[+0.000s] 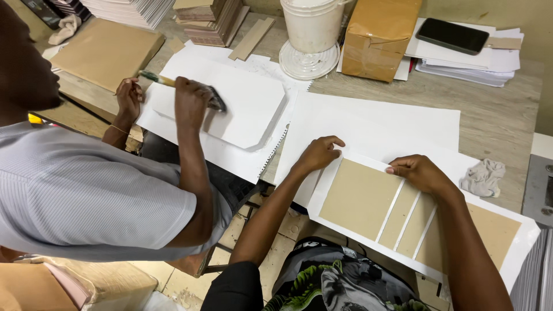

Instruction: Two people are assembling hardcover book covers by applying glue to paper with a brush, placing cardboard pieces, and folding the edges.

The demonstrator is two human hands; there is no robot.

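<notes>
So here we've got a white sheet [527, 242] with brown cardboard panels [360, 198] laid on it, sitting at the near edge of the table [501, 115] and partly hanging off toward our lap. Its long axis runs on a diagonal, from upper left near our left hand down to the lower right corner. The panels go: one wide one at the left, two narrow strips [410, 214] in the middle, another wide one on the right, all parallel with thin white gaps between.

Our left hand [318, 154] is at the sheet's top-left corner, fingers curled, tips pressing on the white edge. Our right hand [420, 173] lies flat, fingers together, pressing down on the top of the narrow strips.

Underneath is a bigger white sheet [374, 124] on the grey wood-grain table. A crumpled rag [484, 175] sits just right of our right hand.

To our left a co-worker in a grey shirt is running a brush [214, 101] over another white sheet [242, 103]. Farther back there's a white bucket [311, 26], a brown wrapped parcel [377, 37], a dark phone [452, 35] on a paper pile, and stacks of boards [210, 20]. Tiled floor below.
</notes>
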